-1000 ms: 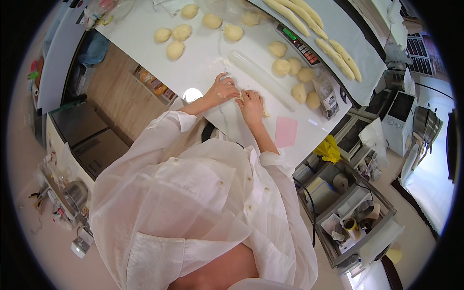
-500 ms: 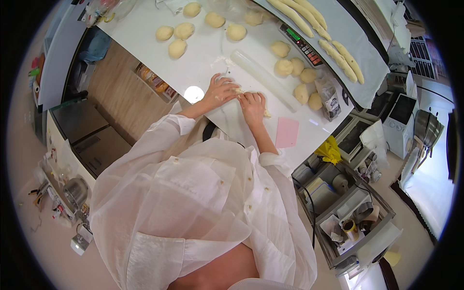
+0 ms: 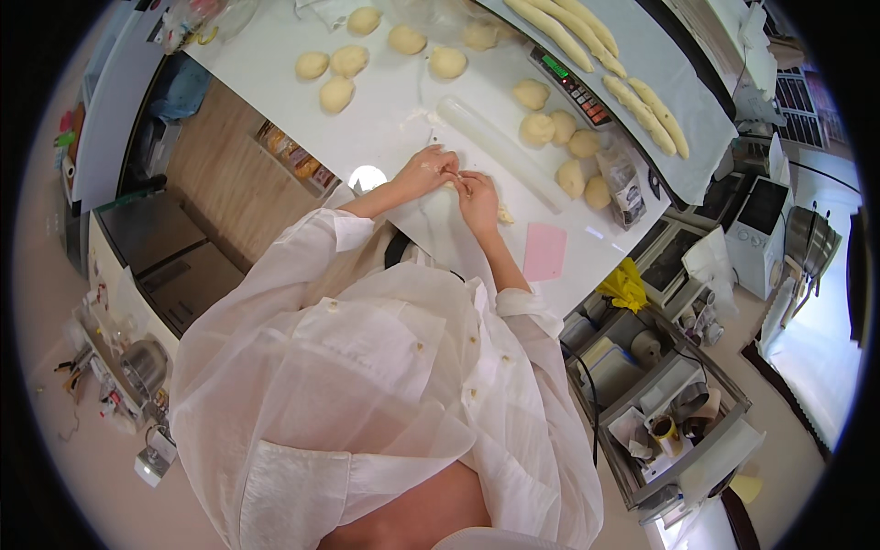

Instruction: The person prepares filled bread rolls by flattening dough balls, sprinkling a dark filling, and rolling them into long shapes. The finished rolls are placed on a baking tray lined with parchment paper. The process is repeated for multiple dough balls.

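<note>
My left hand [image 3: 428,172] and my right hand [image 3: 477,200] meet low over the near part of the white table [image 3: 412,101], fingertips pinched together. Between them is a piece of pale dough, mostly covered by the fingers. Its floury end [image 3: 505,214] shows just right of my right hand. A long, pale translucent rolling pin [image 3: 504,153] lies slantwise beyond my hands. The pink rectangular scraper [image 3: 545,251] rests to the right of my right forearm. Scattered flour and crumbs mark the tabletop near my left fingers.
Round dough balls [image 3: 448,62] sit in groups at the far left and along the right side. A digital scale [image 3: 570,85] stands by a tray [image 3: 692,105] with long dough strips. A clear bag [image 3: 624,188] lies near the right edge. Open drawers [image 3: 660,403] are at the right.
My left hand has drawn its spread fingers in and turned toward the right hand. Both hands now pinch close together, with the fingertips raised slightly. The things on the table have stayed put.
</note>
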Motion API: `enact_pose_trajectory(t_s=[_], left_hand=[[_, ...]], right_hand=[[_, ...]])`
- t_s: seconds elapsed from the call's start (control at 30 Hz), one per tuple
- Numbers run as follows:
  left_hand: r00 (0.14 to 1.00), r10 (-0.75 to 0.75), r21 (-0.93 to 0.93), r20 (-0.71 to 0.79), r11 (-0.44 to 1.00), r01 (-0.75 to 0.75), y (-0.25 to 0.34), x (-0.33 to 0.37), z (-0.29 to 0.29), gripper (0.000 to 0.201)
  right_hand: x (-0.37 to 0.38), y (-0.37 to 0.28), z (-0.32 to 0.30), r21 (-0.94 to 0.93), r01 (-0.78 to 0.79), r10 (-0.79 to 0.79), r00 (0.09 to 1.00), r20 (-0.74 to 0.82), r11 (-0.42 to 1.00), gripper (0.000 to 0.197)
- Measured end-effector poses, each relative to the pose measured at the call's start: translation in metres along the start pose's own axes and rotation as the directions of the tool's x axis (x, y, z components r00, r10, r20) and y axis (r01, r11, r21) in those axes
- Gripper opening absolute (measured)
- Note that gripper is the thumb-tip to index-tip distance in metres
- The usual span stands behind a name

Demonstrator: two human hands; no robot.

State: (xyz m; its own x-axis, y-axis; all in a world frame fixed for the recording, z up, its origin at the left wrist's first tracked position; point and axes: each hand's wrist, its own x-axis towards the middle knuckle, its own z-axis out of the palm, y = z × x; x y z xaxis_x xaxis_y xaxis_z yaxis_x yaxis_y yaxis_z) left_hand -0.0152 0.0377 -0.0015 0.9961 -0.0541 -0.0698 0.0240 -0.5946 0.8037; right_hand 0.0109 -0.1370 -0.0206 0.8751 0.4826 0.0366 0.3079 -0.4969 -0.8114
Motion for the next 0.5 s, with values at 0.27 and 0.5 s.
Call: enact_pose_trajectory(t_s=[0.27, 0.5], left_hand=[[0.991, -0.135, -0.178, 0.015, 0.975, 0.135, 0.012, 0.009, -0.006, 0.034], [0.955, -0.145, -0.048, 0.257, 0.985, 0.163, -0.002, 0.032, -0.006, 0.036]], right_hand=[[0.012, -0.005, -0.004, 0.303, -0.276, 0.280, 0.960, 0.031, 0.912, 0.024], [0.013, -0.004, -0.005, 0.093, -0.246, 0.234, 0.964, 0.127, 0.965, 0.014]])
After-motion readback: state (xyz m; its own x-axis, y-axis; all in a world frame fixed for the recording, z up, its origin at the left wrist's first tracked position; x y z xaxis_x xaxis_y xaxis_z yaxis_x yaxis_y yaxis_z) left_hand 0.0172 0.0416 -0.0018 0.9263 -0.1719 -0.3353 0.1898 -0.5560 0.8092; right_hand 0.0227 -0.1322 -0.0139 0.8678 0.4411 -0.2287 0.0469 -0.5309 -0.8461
